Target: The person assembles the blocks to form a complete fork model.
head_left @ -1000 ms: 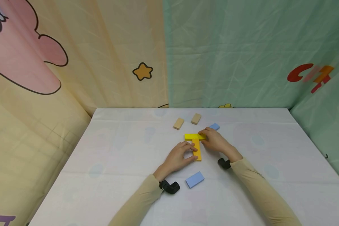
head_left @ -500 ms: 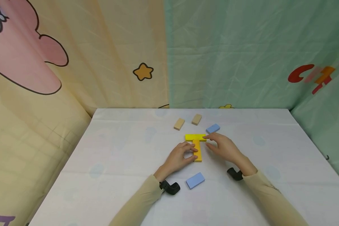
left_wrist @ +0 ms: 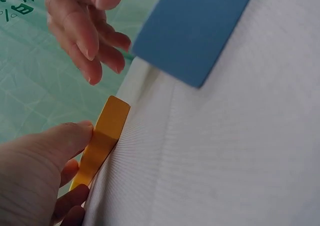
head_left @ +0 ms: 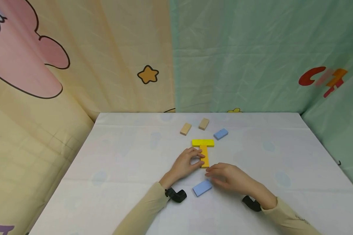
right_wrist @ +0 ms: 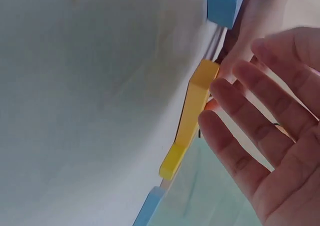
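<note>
My left hand (head_left: 188, 162) holds an orange block (head_left: 204, 156) lying on the table; in the left wrist view the thumb lies on the orange block (left_wrist: 102, 136) and bent fingers touch it farther along. A yellow block (head_left: 203, 143) lies crosswise against its far end, so the two make a T. My right hand (head_left: 230, 176) hovers right of the orange block's near end, fingers loosely extended with nothing in them, as the right wrist view of the hand (right_wrist: 280, 131) also shows. Just left of it lies a flat blue block (head_left: 202, 188), apart from the fingertips.
Another blue block (head_left: 221, 134) lies to the right beyond the T. Two tan wooden blocks (head_left: 186, 129) sit near the back of the white table (head_left: 129, 156). Printed curtains (head_left: 238, 65) enclose the back and sides.
My right hand has let go of the yellow block's right end and come back toward the near blue block, uncovering the far blue one. The left hand and the T have stayed in place.
</note>
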Demonstrator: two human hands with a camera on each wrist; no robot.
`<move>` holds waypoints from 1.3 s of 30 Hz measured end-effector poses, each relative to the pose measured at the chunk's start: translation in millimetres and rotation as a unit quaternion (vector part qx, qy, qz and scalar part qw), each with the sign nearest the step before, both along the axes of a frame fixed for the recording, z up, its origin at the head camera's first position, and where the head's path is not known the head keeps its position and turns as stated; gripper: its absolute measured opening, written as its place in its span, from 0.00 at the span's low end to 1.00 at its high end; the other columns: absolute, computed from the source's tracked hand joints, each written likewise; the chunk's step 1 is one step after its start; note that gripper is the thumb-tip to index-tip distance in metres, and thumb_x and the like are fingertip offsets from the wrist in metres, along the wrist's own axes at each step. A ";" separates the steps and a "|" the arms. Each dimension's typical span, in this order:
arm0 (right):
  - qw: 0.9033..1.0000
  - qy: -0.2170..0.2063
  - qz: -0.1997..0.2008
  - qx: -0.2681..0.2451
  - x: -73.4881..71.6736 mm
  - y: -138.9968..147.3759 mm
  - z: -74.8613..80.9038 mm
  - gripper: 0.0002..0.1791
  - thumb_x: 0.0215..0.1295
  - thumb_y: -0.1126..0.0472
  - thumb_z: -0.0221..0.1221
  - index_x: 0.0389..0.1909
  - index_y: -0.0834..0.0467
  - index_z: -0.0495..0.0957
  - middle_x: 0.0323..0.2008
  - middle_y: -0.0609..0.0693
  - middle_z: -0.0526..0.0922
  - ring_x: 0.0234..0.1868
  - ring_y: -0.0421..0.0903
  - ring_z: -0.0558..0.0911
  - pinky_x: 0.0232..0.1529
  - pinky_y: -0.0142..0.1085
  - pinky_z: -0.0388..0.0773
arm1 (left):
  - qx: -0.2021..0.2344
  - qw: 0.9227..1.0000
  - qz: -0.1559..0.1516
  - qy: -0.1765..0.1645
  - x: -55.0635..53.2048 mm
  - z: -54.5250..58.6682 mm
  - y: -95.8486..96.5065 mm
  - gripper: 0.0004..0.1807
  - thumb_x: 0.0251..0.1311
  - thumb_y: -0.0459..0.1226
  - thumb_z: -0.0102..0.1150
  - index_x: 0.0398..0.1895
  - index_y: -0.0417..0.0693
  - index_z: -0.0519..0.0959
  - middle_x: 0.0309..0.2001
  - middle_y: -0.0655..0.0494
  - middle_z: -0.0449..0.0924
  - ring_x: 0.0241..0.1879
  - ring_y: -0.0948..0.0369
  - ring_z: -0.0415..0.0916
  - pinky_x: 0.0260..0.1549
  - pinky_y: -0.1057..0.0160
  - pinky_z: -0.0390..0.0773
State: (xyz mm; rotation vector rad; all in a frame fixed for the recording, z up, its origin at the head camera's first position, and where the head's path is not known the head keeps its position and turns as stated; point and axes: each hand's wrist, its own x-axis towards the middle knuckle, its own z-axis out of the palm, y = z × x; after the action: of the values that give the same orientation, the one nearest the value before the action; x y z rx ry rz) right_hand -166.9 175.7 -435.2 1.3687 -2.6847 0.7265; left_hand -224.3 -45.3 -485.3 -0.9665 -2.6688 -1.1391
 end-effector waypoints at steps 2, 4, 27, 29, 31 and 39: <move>1.000 -0.005 0.017 0.004 3.1 -2.3 -1.4 0.14 0.60 0.62 0.64 0.48 0.56 0.82 0.48 0.46 0.81 0.51 0.44 0.78 0.48 0.42 0.76 | 0.000 1.000 -0.001 0.002 -0.1 0.0 -0.5 0.13 0.60 0.43 0.63 0.46 0.51 0.82 0.55 0.58 0.75 0.53 0.60 0.70 0.54 0.63 0.67; 0.999 -0.018 0.029 0.010 5.0 -4.8 -2.5 0.16 0.61 0.59 0.64 0.50 0.55 0.82 0.50 0.46 0.81 0.52 0.44 0.78 0.49 0.41 0.75 | 0.001 1.000 -0.001 0.003 0.0 0.3 -0.8 0.13 0.61 0.43 0.63 0.46 0.51 0.82 0.55 0.58 0.75 0.53 0.60 0.70 0.54 0.63 0.67; 0.997 -0.047 -0.049 0.034 14.2 -0.4 -8.9 0.17 0.52 0.61 0.70 0.43 0.58 0.81 0.39 0.42 0.76 0.38 0.36 0.75 0.39 0.33 0.76 | -0.006 1.000 0.000 0.004 1.7 2.2 -0.7 0.13 0.61 0.44 0.62 0.46 0.52 0.82 0.55 0.58 0.75 0.54 0.61 0.70 0.54 0.63 0.67; 0.996 -0.050 -0.068 0.039 14.1 4.3 -8.8 0.17 0.52 0.60 0.70 0.43 0.57 0.81 0.39 0.42 0.77 0.38 0.36 0.76 0.39 0.34 0.76 | -0.005 1.000 0.001 0.001 1.9 2.5 -0.7 0.13 0.60 0.44 0.63 0.46 0.52 0.82 0.55 0.58 0.75 0.54 0.61 0.70 0.54 0.64 0.67; 0.994 -0.048 -0.089 0.046 14.0 8.6 -8.1 0.17 0.51 0.59 0.71 0.42 0.57 0.81 0.39 0.42 0.77 0.39 0.36 0.76 0.40 0.35 0.77 | -0.005 1.000 0.001 0.000 1.9 2.2 -0.6 0.13 0.60 0.44 0.63 0.46 0.52 0.82 0.55 0.58 0.75 0.54 0.61 0.70 0.54 0.64 0.67; 0.986 -0.049 -0.145 0.066 13.5 20.5 -4.1 0.20 0.49 0.57 0.72 0.43 0.55 0.80 0.33 0.40 0.76 0.33 0.36 0.75 0.34 0.35 0.76 | -0.002 1.000 -0.001 0.003 1.4 0.3 0.4 0.12 0.60 0.44 0.63 0.46 0.51 0.82 0.54 0.58 0.75 0.53 0.61 0.70 0.53 0.64 0.68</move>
State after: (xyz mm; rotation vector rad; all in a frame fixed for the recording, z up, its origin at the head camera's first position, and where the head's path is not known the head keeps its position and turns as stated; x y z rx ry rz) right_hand -153.3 196.2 -439.3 0.9502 -2.9684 0.6119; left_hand -222.9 -44.9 -485.0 -0.9729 -2.6679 -1.1294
